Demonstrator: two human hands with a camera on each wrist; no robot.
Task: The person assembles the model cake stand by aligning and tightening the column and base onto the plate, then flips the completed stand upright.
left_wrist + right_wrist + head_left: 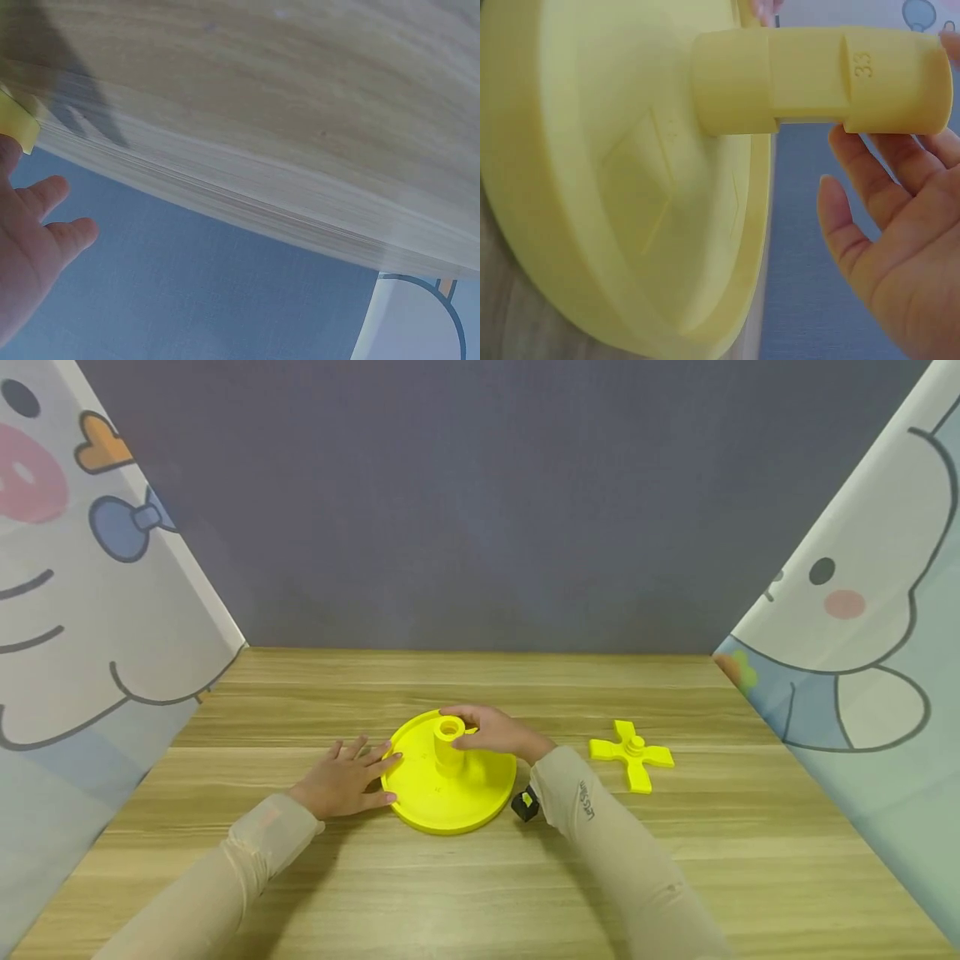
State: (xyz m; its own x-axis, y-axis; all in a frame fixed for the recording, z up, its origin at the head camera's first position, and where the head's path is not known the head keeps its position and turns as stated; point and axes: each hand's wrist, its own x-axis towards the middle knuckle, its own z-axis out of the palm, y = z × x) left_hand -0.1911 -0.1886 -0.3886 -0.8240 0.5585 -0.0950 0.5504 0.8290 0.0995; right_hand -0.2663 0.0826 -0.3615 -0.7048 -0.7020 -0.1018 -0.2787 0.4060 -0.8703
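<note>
A round yellow tray-like disc (442, 810) with a raised rim lies on the table. From its middle rises an upright yellow hollow tube (448, 747), marked "33" on its side in the right wrist view. My right hand (497, 732) holds the tube near its top, thumb on the near side and fingers round the far side. With fingers spread, my left hand (341, 783) rests at the disc's left rim, its fingertips on the edge. In the left wrist view only a corner of the yellow rim (18, 126) shows beside the fingers.
To the right of the disc, a yellow four-armed cross (637, 772) with a round stub at its centre lies flat on the wood-grain table (450, 902). A small black object (525, 804) is by the right cuff. A grey panel (480, 510) stands behind, with cartoon-printed cloths at both sides.
</note>
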